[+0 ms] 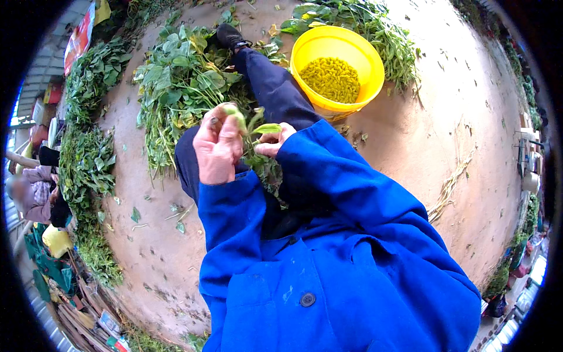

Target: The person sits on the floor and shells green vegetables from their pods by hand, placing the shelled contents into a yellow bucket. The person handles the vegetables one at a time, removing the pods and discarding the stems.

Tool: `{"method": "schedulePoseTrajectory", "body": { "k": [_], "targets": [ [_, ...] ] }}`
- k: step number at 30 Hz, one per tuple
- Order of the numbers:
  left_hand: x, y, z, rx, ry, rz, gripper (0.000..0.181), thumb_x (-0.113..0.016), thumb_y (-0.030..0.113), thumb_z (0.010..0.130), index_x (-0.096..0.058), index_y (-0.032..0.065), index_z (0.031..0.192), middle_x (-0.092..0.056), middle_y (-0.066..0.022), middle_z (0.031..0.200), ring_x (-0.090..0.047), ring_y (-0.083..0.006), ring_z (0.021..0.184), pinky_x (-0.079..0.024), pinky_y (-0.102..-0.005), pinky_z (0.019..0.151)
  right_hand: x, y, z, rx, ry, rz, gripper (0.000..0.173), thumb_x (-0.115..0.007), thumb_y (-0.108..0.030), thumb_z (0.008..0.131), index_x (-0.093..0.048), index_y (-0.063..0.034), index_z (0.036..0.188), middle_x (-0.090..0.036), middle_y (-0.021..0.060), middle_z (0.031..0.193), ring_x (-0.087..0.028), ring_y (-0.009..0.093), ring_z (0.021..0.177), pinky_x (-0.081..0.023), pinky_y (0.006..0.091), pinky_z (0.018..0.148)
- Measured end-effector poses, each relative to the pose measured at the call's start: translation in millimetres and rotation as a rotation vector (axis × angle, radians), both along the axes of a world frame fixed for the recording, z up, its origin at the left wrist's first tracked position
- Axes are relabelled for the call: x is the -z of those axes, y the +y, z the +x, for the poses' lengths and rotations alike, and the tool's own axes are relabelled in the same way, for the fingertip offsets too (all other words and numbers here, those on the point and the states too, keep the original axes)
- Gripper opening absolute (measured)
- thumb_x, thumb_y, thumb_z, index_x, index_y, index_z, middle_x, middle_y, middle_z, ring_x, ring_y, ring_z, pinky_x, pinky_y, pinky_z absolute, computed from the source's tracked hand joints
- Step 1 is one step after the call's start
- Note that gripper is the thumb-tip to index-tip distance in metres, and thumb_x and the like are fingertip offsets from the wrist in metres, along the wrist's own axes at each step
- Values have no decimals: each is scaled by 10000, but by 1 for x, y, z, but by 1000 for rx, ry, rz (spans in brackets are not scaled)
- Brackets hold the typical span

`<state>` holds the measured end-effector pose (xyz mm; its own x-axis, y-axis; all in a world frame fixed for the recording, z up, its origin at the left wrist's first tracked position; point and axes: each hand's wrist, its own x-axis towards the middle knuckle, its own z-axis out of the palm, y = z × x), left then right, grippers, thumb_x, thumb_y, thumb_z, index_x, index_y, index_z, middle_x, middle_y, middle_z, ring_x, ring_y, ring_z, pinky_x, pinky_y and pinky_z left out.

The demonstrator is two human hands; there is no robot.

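Both of my hands are raised in front of my lap, close together over a leafy bean plant. My left hand, its fingers bent, has green pods at its fingertips. My right hand grips the plant's stem, beside a bright green pod. Beyond my right hand stands a yellow plastic bucket, partly filled with green bean pods. A heap of leafy bean plants lies on the ground left of my outstretched leg. More plants with pods lie behind the bucket.
Along the left runs a row of piled green plants, with another person sitting behind it. Loose leaves and dry stalks are scattered on the bare floor. A yellow container stands at the lower left.
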<state>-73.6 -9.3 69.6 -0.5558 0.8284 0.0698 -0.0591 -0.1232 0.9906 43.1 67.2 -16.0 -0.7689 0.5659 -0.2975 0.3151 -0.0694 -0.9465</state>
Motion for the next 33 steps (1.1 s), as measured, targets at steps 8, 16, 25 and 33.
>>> {"method": "schedulePoseTrajectory", "body": {
  "k": [8,16,25,33],
  "targets": [
    [12,-21,11,33,443,-326,206,-574,192,788,-542,-6,835,-548,-91,662,-513,-142,608,-419,-268,574,2,14,-3,177,184,-715,272,-602,-345,770,-580,-73,771,-503,4,545,-438,86,441,-342,216,398],
    [65,-10,14,32,454,-336,212,-537,183,804,-539,-25,766,-566,-147,653,-534,-198,574,-426,-307,553,20,3,-1,316,201,-629,197,-626,-284,758,-596,-91,780,-507,-15,557,-425,57,454,-322,200,407],
    [69,-17,19,23,399,-315,296,-501,233,848,-529,-21,699,-544,-99,591,-482,-141,539,-393,-285,508,-9,3,1,269,173,-657,189,-606,-260,775,-570,-75,789,-492,-5,555,-433,74,448,-319,200,410],
    [71,-20,28,-12,610,-409,394,-419,332,876,-485,-2,677,-537,-179,598,-531,-303,547,-400,-375,486,-51,-1,13,293,207,-742,215,-610,-265,767,-583,-52,781,-523,3,572,-459,83,466,-335,213,421]
  ]
}}
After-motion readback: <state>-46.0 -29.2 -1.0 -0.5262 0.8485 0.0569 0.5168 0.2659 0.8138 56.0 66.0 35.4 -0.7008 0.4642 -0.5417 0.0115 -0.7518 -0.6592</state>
